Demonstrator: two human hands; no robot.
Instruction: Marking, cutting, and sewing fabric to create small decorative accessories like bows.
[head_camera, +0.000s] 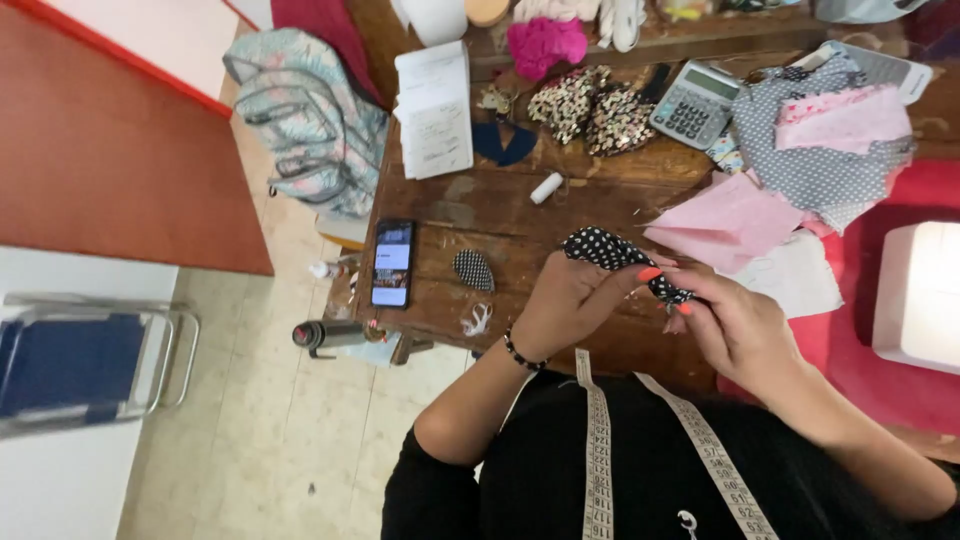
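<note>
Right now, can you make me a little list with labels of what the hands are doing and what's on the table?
left hand: grips the black polka-dot fabric piece
right hand: pinches the same fabric at its lower end
around neck: white measuring tape
dark wooden table: black smartphone, grey calculator, white thread spool, pink fabric sheet
floor: patterned backpack

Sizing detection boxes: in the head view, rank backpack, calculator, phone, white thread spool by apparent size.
1. backpack
2. calculator and phone: look alike, unranked
3. white thread spool
</note>
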